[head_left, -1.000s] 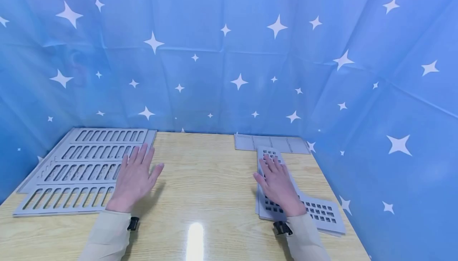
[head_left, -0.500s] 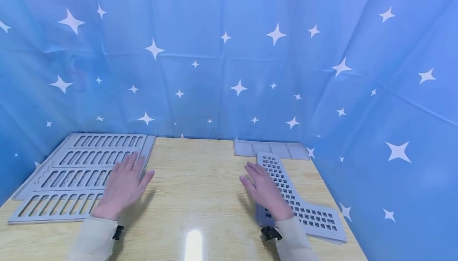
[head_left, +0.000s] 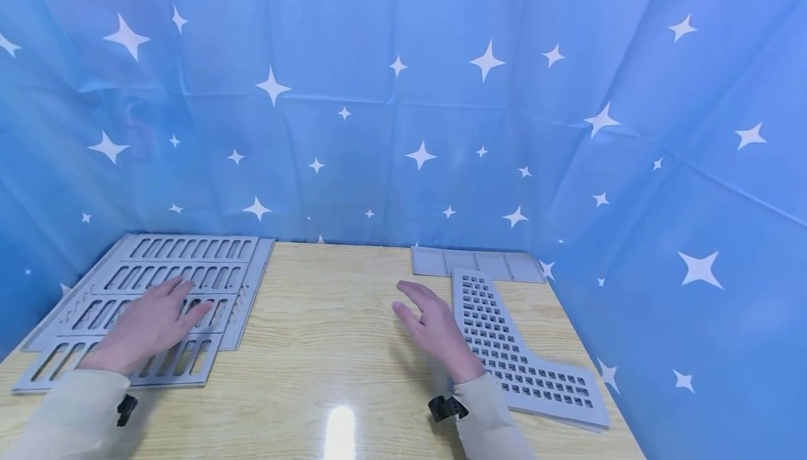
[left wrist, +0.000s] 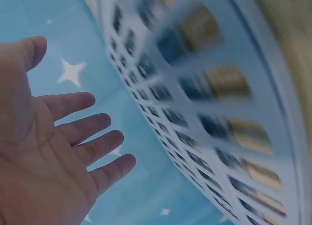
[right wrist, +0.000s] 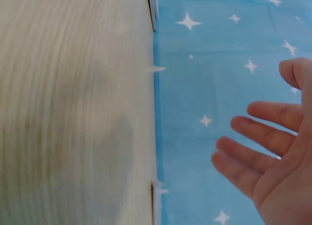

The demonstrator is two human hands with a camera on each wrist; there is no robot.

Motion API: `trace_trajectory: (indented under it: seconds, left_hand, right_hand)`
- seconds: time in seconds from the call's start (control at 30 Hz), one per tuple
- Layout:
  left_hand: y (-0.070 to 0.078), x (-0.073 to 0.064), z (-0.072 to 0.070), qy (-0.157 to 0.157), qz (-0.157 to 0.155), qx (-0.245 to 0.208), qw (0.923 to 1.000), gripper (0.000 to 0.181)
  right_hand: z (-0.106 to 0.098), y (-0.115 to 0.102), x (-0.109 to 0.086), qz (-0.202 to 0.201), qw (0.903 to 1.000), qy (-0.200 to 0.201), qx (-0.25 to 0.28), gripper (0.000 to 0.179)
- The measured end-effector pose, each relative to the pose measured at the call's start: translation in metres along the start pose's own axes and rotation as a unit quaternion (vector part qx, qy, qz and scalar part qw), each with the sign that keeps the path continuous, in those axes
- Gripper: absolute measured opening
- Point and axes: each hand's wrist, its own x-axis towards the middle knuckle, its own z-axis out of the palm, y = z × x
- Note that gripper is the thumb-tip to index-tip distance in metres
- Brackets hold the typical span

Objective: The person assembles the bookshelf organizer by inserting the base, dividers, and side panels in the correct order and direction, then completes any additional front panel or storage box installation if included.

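Observation:
My left hand [head_left: 148,323] hovers over the grey slotted panels [head_left: 208,381] at the left of the table, overlapping the nearer rows in the head view. Its fingers are spread and relaxed, holding nothing. In the left wrist view that hand [left wrist: 63,137] shows its bare palm beside the slotted panel. My right hand [head_left: 435,323] is held above the table, just left of a grey panel with small square holes [head_left: 529,358]. Nothing is in its grasp; the right wrist view shows the loosely bent fingers and palm of this hand [right wrist: 278,152].
The slotted panels overlap in a fanned stack. Two holed panels, one upright and one angled right, overlap near the right edge. A flat grey strip with dividing lines [head_left: 431,262] lies at the back right of the wooden table [head_left: 328,320]. A blue star-patterned curtain [head_left: 353,166] stands behind.
My left hand has moved left and down across the slotted panels. The right hand has shifted left off the holed panel. The panels have stayed in place; the head view tilted up slightly.

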Motion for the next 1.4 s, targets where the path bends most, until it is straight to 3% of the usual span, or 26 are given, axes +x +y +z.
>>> trace_trajectory:
  seconds: [0.37, 0.6, 0.83, 1.07, 1.4]
  left_hand:
    - [-0.04, -0.003, 0.006, -0.026, -0.015, 0.034, 0.999, 0.087]
    - [-0.059, 0.007, 0.008, -0.036, -0.031, 0.041, 0.998, 0.082]
    - [-0.062, 0.015, 0.008, -0.054, -0.048, 0.026, 0.997, 0.081]
    - [-0.062, 0.023, 0.006, -0.075, -0.056, 0.025, 0.9953, 0.092]
    - [-0.062, 0.031, 0.005, -0.065, -0.062, 0.021, 0.9957, 0.099]
  right_hand:
    - [0.023, 0.0, 0.002, -0.008, 0.9978, -0.038, 0.054, 0.045]
    - [0.027, -0.003, 0.001, 0.02, 0.9962, -0.064, 0.056, 0.048]
    - [0.029, 0.0, 0.0, 0.026, 0.9949, -0.083, 0.051, 0.049]
    - [0.031, 0.002, 0.0, 0.028, 0.9937, -0.092, 0.057, 0.05]
    - [0.032, 0.004, -0.001, 0.035, 0.993, -0.099, 0.054, 0.05]
